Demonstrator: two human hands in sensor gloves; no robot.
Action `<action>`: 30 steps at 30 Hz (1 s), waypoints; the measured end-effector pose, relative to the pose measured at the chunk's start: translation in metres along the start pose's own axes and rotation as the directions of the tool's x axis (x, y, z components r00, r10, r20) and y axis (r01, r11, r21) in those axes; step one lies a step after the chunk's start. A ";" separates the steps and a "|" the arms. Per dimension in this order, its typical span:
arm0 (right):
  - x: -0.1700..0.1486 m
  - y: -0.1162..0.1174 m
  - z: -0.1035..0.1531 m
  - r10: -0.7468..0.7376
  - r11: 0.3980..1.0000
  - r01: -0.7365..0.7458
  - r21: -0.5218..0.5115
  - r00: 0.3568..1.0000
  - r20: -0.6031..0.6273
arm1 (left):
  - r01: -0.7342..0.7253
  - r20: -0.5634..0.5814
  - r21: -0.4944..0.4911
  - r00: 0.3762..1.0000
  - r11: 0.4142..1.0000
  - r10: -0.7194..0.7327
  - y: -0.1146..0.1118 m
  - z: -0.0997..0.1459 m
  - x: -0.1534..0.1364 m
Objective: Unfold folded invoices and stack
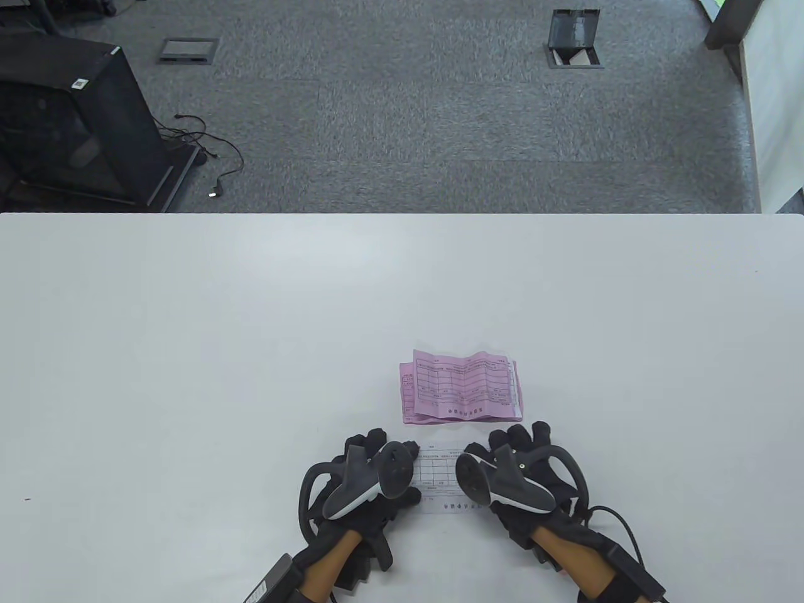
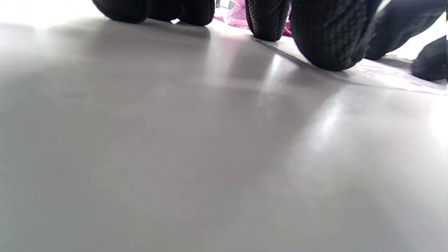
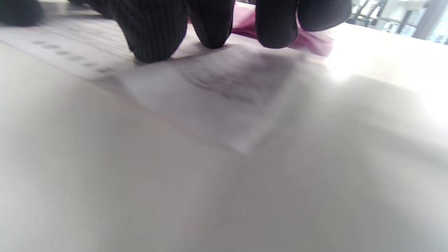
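Observation:
A white invoice (image 1: 440, 478) lies flat on the table near the front edge, between my two hands. My left hand (image 1: 377, 468) presses on its left end with fingertips (image 2: 327, 45) down on the paper's edge. My right hand (image 1: 512, 468) presses on its right end; its fingertips (image 3: 154, 38) rest on the sheet (image 3: 217, 94). A stack of pink invoices (image 1: 461, 392), unfolded but still creased, lies just beyond the white sheet. It shows as a pink strip behind the fingers in the left wrist view (image 2: 238, 12) and in the right wrist view (image 3: 280, 38).
The white table (image 1: 251, 352) stretches wide to the left, right and far side. Beyond its far edge is grey carpet with a black cabinet (image 1: 69, 125) at the far left and a floor box (image 1: 573, 38).

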State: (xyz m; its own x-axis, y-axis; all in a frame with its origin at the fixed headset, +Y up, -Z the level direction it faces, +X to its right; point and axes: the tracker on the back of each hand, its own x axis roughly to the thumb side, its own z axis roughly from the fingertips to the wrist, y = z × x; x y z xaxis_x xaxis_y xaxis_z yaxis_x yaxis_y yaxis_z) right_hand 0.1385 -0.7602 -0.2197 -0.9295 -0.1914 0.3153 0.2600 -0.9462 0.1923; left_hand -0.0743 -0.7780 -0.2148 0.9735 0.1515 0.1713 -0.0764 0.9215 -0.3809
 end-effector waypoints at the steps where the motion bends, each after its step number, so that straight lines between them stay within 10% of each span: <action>1: -0.007 0.002 0.001 -0.009 1.000 0.010 0.008 1.000 -0.013 | -0.001 0.000 0.000 1.000 1.000 0.001 0.000 0.000 0.000; 14: -0.041 0.005 0.008 -0.145 0.989 0.144 -0.021 0.985 -0.094 | -0.013 -0.004 0.001 1.000 1.000 0.013 0.000 0.000 -0.003; 19: -0.019 -0.021 0.005 -0.305 0.938 0.297 -0.181 0.952 -0.019 | -0.016 -0.004 -0.003 1.000 1.000 0.016 0.000 0.000 -0.003; 30: 0.068 -0.010 -0.018 -0.114 0.991 0.121 -0.049 0.985 0.128 | -0.004 0.000 -0.011 1.000 1.000 0.004 0.000 0.000 -0.003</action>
State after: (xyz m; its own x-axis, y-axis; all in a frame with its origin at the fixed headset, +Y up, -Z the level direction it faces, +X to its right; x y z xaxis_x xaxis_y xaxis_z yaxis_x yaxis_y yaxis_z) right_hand 0.0679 -0.7685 -0.2168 -0.9119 -0.0473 0.4077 0.1323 -0.9742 0.1829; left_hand -0.0768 -0.7782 -0.2150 0.9731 0.1555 0.1702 -0.0781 0.9169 -0.3913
